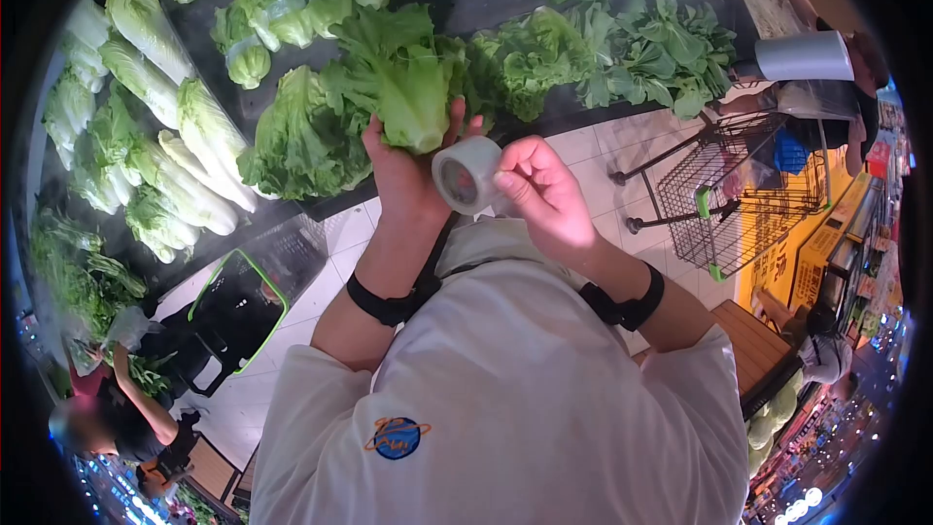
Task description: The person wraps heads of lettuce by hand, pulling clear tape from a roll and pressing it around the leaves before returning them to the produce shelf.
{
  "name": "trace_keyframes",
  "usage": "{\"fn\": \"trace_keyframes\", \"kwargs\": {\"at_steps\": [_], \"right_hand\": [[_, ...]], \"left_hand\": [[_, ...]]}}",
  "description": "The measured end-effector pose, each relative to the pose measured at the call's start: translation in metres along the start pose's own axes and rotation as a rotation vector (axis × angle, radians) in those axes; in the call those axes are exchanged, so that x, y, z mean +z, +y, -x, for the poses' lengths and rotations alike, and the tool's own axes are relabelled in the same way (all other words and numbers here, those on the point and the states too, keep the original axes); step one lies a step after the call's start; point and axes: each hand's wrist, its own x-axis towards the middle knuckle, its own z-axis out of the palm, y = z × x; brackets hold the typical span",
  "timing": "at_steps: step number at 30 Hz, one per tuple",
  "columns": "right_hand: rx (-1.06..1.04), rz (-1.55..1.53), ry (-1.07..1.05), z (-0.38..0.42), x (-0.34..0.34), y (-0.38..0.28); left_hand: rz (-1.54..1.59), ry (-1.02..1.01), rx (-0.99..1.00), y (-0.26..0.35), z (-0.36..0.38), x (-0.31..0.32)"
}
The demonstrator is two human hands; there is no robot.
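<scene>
My left hand (408,175) cups a head of green leaf lettuce (410,97) from below, with its pale stem end toward me and the leaves pointing away. Between the thumb and fingers of my right hand (547,192) is a roll of clear tape (466,178), close beside the lettuce's stem end. More loose lettuce (309,131) lies on the dark display shelf just left of the held head. Black bands circle both of my forearms.
Napa cabbages (185,107) fill the left side, with bundled lettuces (301,5) at the back. Leafy greens (661,53) lie right. A shopping cart (729,194) stands on the tiled floor at right, a black green-rimmed cart (228,321) at left. People (117,399) stand at both sides.
</scene>
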Motion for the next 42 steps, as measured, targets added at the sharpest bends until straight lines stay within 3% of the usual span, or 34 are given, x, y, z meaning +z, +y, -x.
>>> {"fn": "trace_keyframes", "kwargs": {"at_steps": [5, 9, 11, 16, 18, 20, 21, 23, 29, 36, 38, 42], "right_hand": [[0.044, 0.358, 0.087, 0.005, 0.006, -0.007], [0.042, 0.391, 0.071, 0.008, 0.003, -0.007], [0.104, 0.578, -0.003, 0.01, -0.001, -0.015], [0.117, 0.508, -0.019, 0.014, -0.004, -0.016], [0.088, 0.496, -0.028, 0.015, -0.002, -0.018], [-0.159, 0.757, 0.045, 0.012, 0.002, -0.026], [-0.161, 0.758, 0.042, 0.01, 0.002, -0.033], [-0.516, 1.202, 0.057, 0.006, -0.001, -0.045], [-0.677, 1.207, -0.113, 0.0, -0.012, -0.036], [-0.542, 1.093, 0.017, 0.001, -0.001, -0.032], [-0.211, 0.916, 0.054, 0.002, -0.001, -0.035], [-0.151, 0.913, 0.107, 0.0, -0.002, -0.031]], "left_hand": [[-0.129, 0.122, -0.006, -0.006, -0.001, -0.004], [-0.294, 0.172, -0.009, -0.011, 0.004, 0.0], [-0.297, 0.194, -0.013, -0.016, 0.007, 0.0], [-0.379, 0.277, -0.031, -0.022, 0.004, -0.011], [-0.367, 0.161, -0.074, -0.023, 0.0, -0.02], [-0.393, 0.187, -0.058, -0.024, 0.003, -0.016], [-0.419, 0.212, -0.044, -0.024, 0.004, -0.011], [-0.425, 0.211, -0.031, -0.024, 0.006, -0.006], [-0.454, 0.228, 0.019, -0.024, 0.004, -0.005], [-0.404, 0.237, 0.019, -0.02, 0.006, -0.003], [-0.407, 0.228, 0.018, -0.018, 0.004, -0.003], [-0.402, 0.174, 0.026, -0.016, -0.006, -0.008]]}}
